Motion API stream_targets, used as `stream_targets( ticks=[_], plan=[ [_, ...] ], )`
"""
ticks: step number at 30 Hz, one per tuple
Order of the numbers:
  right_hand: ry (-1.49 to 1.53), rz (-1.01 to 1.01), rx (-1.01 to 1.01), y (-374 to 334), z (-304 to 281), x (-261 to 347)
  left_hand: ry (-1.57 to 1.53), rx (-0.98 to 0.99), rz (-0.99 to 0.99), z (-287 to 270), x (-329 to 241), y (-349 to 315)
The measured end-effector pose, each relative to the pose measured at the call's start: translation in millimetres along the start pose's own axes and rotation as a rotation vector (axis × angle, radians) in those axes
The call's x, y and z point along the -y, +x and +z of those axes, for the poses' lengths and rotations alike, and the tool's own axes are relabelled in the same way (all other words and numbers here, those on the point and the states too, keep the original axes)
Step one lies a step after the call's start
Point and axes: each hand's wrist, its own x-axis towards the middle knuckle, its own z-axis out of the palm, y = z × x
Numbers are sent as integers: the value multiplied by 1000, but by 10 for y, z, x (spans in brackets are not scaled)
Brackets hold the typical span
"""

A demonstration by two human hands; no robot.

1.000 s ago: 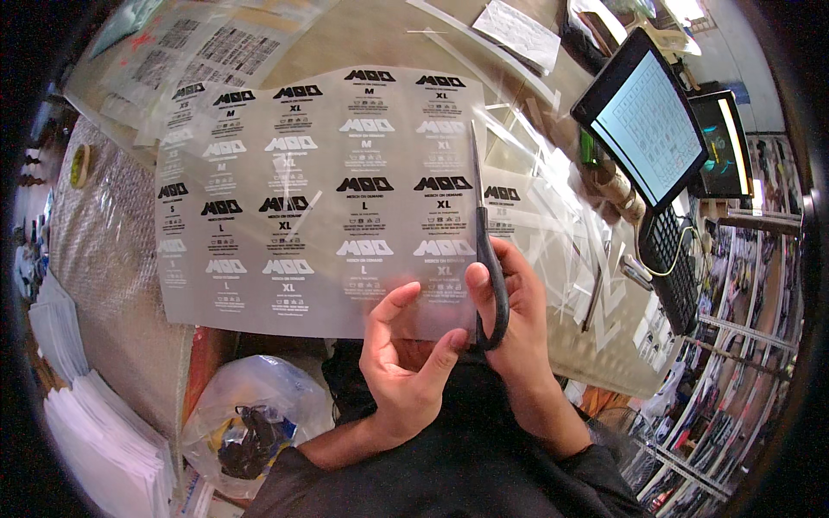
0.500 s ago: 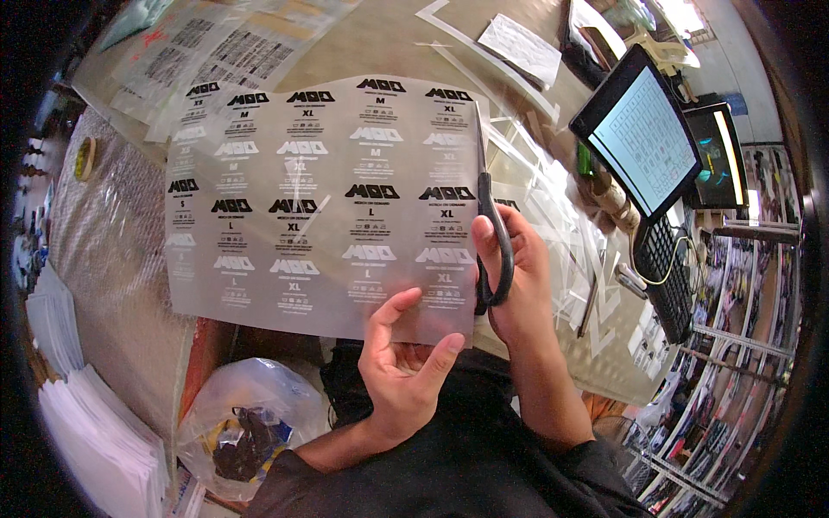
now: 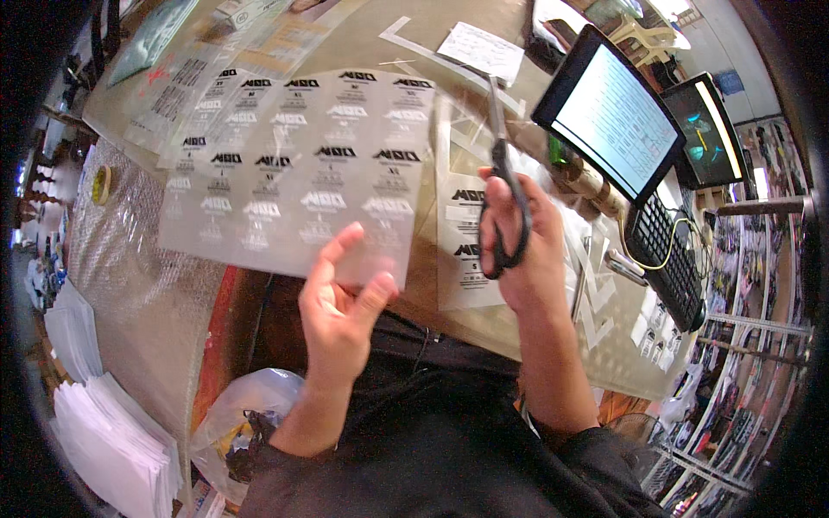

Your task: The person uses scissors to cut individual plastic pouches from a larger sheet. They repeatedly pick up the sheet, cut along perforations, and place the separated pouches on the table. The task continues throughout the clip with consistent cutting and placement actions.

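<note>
My left hand (image 3: 335, 302) grips the lower right edge of a translucent film sheet (image 3: 294, 186), thumb and forefinger in front, the other fingers partly hidden behind. Rows of black and white printed labels cover this sheet. In my right hand (image 3: 535, 246) is a pair of scissors (image 3: 515, 207) with black handles, its blades pointing away from me and apart from the sheet. Whether the blades are parted is hard to tell. A narrow strip of the same printed film (image 3: 458, 259) lies on the table, between the sheet and my right hand.
At the right stand a tilted monitor (image 3: 617, 116), a second screen (image 3: 708, 129) and a black keyboard (image 3: 661, 259). Film offcuts (image 3: 596, 293) litter the table near my right forearm. A written paper (image 3: 482, 52) lies farther back. Lower left are a plastic bag (image 3: 250, 401) and stacked white sheets (image 3: 117, 440).
My left hand has carried the sheet leftward. The scissors have come away from its right edge and moved slightly right, leaving the narrow printed strip in fuller view.
</note>
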Motion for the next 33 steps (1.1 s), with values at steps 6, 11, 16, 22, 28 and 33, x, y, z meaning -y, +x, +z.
stream_targets(
  ticks=[6,11,16,22,28,33],
  plan=[
    [13,-184,-116,-489,-827,97,433,131,125,134,-139,35],
    [-87,-210,-251,-847,-1388,-114,1288,142,620,498,77,16],
    [-85,-171,-272,-1138,-1634,-277,1548,127,681,670,165,-62],
    [23,-130,-250,-1214,-1663,-323,1225,137,495,760,31,-71],
    [76,-92,-190,-1244,-1706,-324,540,149,420,880,-82,4],
    [115,-56,-141,-1297,-1809,-343,576,97,542,924,-414,-164]
  ],
)
